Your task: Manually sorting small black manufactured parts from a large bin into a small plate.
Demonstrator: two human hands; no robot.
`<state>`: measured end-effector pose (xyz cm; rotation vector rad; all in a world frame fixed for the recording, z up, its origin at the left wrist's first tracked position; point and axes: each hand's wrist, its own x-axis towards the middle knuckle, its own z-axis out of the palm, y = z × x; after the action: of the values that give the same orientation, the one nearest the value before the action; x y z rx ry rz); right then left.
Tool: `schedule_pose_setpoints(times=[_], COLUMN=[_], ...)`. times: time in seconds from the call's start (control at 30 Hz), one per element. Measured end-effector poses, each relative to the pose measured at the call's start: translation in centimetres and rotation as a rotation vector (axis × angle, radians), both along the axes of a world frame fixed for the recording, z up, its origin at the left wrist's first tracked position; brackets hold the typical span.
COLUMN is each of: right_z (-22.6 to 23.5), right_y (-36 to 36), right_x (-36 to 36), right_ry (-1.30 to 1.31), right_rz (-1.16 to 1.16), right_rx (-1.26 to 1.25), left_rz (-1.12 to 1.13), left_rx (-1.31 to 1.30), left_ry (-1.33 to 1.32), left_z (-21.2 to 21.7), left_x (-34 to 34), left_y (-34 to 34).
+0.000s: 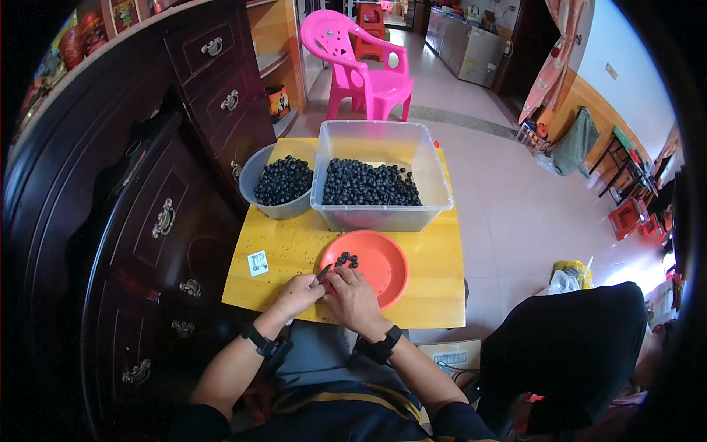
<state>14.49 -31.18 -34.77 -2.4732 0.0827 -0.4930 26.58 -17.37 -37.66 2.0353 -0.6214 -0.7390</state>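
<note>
Both my hands are close together over the near left rim of a red-orange plate (387, 269). My left hand (296, 296) is closed, and a narrow dark pointed tool (323, 273), like a small blade, sticks up from its fingers. My right hand (355, 298) is curled beside it at the plate's edge, fingers bent together; what they pinch is hidden. A few small round black pieces (346, 259) with pale centres lie on the plate just past my fingertips. Behind the plate, a clear rectangular bin (383, 216) and a round translucent tub (283, 211) hold many similar black pieces.
These stand on a small yellow table (434, 295) with dark crumbs and a white label (258, 263) on it. A dark wooden cabinet (147, 243) rises close on the left. A pink plastic chair (375, 85) stands beyond the table. A black-covered shape (567, 353) is at the near right.
</note>
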Motion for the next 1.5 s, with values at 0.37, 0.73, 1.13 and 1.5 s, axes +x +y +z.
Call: schedule_pose_setpoints(times=[0.37, 0.73, 1.13, 1.5], right_z=[-1.6, -1.5, -1.0, -0.7], right_y=[0.3, -0.7, -2.5, -3.8], right_x=[-0.8, -3.1, -1.7, -0.5], right_ry=[-0.034, 0.031, 0.107, 0.116], right_rz=[-0.001, 0.011, 0.001, -0.071], right_rx=[-0.126, -0.240, -0.093, -0.144], left_rz=[0.053, 0.083, 0.075, 0.069], left_rx=[-0.111, -0.143, -0.124, -0.137], left_ry=[0.394, 0.382, 0.377, 0.367], left_z=[1.9, 1.8, 2.1, 1.1], left_x=[-0.3, -0.4, -0.5, 0.1], left_y=[0.0, -0.2, -0.3, 0.0])
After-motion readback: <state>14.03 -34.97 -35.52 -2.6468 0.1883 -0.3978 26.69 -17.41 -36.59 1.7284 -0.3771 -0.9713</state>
